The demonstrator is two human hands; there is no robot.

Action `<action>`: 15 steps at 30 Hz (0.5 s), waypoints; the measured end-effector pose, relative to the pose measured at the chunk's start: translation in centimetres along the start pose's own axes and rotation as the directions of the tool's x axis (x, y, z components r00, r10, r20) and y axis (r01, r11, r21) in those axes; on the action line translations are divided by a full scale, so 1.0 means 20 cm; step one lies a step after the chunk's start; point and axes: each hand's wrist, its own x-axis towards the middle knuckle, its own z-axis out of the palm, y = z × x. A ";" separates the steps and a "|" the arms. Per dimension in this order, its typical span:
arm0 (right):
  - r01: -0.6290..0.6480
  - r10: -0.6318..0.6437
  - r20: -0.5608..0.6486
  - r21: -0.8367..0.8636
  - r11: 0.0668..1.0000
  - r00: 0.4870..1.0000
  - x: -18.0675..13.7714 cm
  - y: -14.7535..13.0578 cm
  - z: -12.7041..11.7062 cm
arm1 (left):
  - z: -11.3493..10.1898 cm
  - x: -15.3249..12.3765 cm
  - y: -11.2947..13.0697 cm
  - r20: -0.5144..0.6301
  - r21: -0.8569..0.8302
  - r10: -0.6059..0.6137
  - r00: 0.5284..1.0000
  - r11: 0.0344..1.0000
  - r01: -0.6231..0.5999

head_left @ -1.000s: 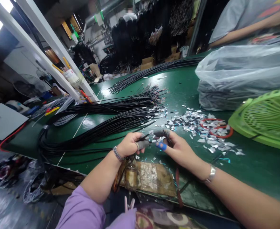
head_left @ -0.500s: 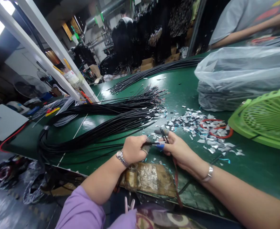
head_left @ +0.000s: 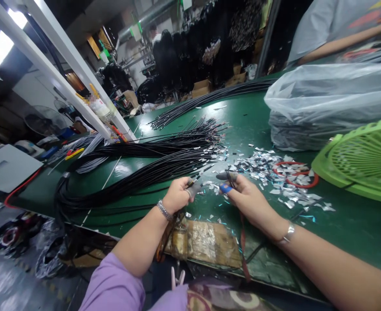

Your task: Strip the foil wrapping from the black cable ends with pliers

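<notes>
My left hand (head_left: 179,194) is closed around a black cable (head_left: 145,207), whose length trails left over the green table; its end is partly hidden by my fingers. To the right, my right hand (head_left: 242,192) is curled with a thin dark thing (head_left: 231,178) between thumb and fingers, too small to name. A blue covering (head_left: 225,188) is on the thumb, and a dark covering is on a forefinger. The hands are apart. Just beyond them lies a bundle of black cables (head_left: 138,179) with pale ends. Silvery scraps (head_left: 258,166) are scattered beyond my right hand.
A green fan (head_left: 362,162) and a clear plastic bag (head_left: 326,103) stand at the right. Red rings (head_left: 296,170) lie among the scraps. A taped board (head_left: 209,244) sits at the near edge. White posts (head_left: 70,73) rise at left. Another person's arm (head_left: 346,45) is at far right.
My hands have moved apart: the left has shifted left with the cable, whose end has come away from the right hand. The right hand stays nearly in place.
</notes>
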 end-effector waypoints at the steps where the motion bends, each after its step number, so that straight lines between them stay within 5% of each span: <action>1: 0.052 -0.052 0.012 -0.031 0.998 0.999 0.01 0.01 0.00 | 0.00 0.00 0.00 0.026 -0.038 -0.023 0.999 0.999 0.024; 7: 0.139 -0.128 0.107 -0.104 0.985 0.986 -0.01 0.03 0.01 | 0.01 -0.01 0.01 0.105 -0.026 0.003 0.994 1.000 -0.001; 12: 0.113 -0.090 0.144 -0.163 0.980 0.985 -0.01 0.00 0.00 | 0.01 -0.01 -0.03 0.163 0.162 0.207 0.965 0.959 -0.233; 15: -0.022 0.042 0.195 -0.105 0.994 0.980 0.00 -0.02 -0.01 | -0.01 -0.01 -0.04 0.227 0.298 0.302 0.926 0.884 -0.361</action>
